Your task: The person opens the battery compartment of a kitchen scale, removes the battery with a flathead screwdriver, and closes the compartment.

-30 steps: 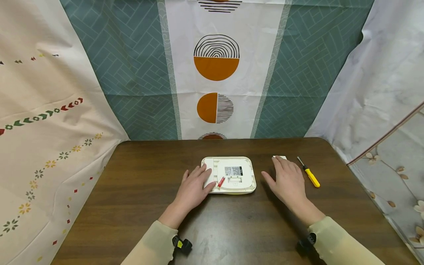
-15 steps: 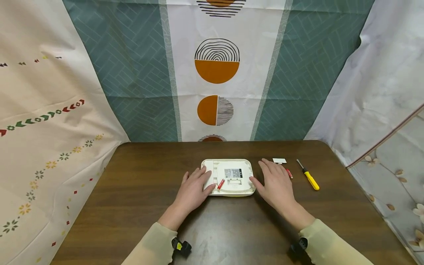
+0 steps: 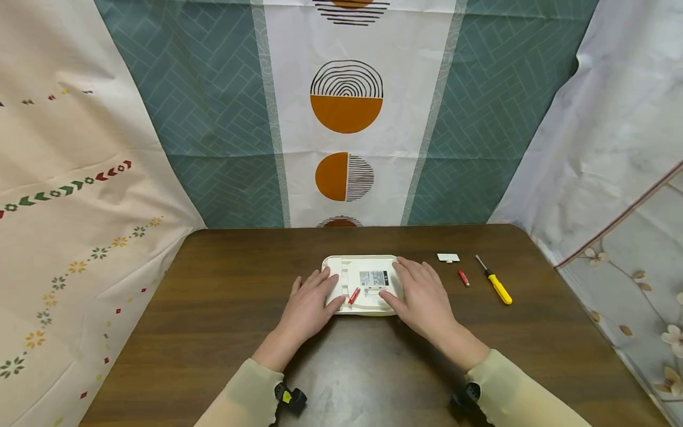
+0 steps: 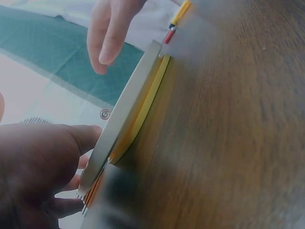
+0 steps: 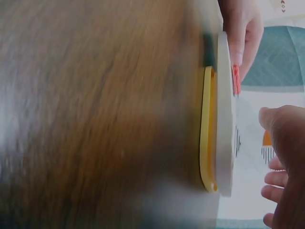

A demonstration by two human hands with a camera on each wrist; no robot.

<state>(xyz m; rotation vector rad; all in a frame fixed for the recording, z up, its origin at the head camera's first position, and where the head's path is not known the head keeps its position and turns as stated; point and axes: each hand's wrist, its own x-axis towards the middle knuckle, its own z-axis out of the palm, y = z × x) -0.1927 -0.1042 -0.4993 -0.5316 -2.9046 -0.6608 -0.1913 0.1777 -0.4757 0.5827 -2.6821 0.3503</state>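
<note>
A flat white device (image 3: 368, 270) with a yellow underside rim lies back-up in the middle of the brown table (image 3: 224, 284). A grey label sits on its back. A small red battery (image 3: 354, 295) lies on it near the left. My left hand (image 3: 312, 301) rests with straight fingers on the device's left edge. My right hand (image 3: 420, 295) is spread over its right part, fingers straight; in the left wrist view its fingers (image 4: 110, 36) seem just above the device's edge (image 4: 138, 102). The right wrist view shows the rim (image 5: 208, 129) and battery (image 5: 235, 78).
To the right on the table lie a second red battery (image 3: 463, 278), a small white cover piece (image 3: 448, 257) and a yellow-handled screwdriver (image 3: 497, 284). Patterned cloth backdrops hang close behind and on both sides of the table.
My right hand has moved left, from beside the white cover piece to over the device's right part, uncovering the battery on the table. The left hand has stayed put.
</note>
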